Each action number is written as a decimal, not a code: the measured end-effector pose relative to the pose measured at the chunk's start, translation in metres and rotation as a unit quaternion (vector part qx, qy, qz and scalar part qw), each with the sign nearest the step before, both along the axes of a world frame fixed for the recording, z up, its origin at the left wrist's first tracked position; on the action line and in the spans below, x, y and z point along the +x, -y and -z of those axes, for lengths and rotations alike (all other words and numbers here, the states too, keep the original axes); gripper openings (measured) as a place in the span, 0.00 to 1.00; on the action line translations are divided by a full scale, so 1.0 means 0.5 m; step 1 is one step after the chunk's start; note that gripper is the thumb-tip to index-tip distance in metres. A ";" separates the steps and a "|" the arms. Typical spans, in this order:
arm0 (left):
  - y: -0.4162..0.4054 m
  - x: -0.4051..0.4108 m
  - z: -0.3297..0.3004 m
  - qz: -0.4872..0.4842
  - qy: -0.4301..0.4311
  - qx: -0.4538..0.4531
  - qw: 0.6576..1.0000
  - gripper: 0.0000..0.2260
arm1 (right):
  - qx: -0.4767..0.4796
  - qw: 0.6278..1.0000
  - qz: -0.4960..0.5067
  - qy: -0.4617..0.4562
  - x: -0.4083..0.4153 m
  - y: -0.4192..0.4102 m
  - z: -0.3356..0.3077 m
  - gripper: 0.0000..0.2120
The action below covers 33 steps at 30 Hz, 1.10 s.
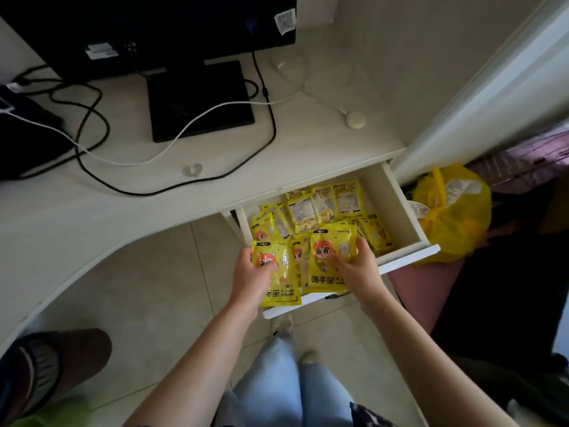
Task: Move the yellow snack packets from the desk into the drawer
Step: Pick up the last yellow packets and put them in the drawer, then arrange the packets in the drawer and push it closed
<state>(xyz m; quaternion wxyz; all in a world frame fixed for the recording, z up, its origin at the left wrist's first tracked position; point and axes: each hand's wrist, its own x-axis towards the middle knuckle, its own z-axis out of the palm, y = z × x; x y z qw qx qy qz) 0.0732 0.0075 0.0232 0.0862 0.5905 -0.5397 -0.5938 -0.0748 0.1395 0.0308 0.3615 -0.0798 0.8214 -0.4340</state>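
Two yellow packets are held over the front edge of the open drawer [409, 217], which is pulled out from under the right end of the worktop [92, 217]. The left hand [251, 277] grips the left packet [278, 272] with fingers curled over its face; the right hand [354, 266] grips the right packet [331, 257] along its right side, thumb across the front. Each packet is a glossy, flat yellow pouch printed with a cartoon face with orange-red hair and white shapes beside it. Along the lower part run large Chinese characters and the partly covered English words "HAND WARMER"; small lettering at the top of the right packet is too blurred to read with certainty.

Inside the drawer lies a loose heap of more yellow packets [320, 208], overlapping and tilted, some face up with the same cartoon, some turned over to show pale panels of fine print that cannot be read. The heap covers most of the drawer floor.

On the worktop, toward its back edge, stands a black monitor [154, 29] on a flat black base [200, 100], with black cables [92, 118] and a white cable [191, 124] looping across the surface. A small round white object [355, 120] sits near the right edge, and a small clear ring [193, 169] near the front edge. Beside the drawer's right wall, on the floor, is a knotted yellow plastic bag [452, 217].
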 end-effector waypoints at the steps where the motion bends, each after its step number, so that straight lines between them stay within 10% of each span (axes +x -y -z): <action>1: 0.000 -0.015 0.012 0.010 0.016 0.008 1.000 0.12 | 0.013 1.000 -0.007 -0.002 -0.016 0.008 0.005 0.31; 14: 0.008 -0.123 0.124 -0.004 0.148 0.044 0.988 0.29 | 0.152 0.970 -0.187 -0.028 -0.184 0.094 0.112 0.34; 33: -0.022 -0.134 0.201 -0.009 0.200 0.032 0.979 0.28 | 0.194 0.931 -0.308 -0.027 -0.287 0.072 0.179 0.16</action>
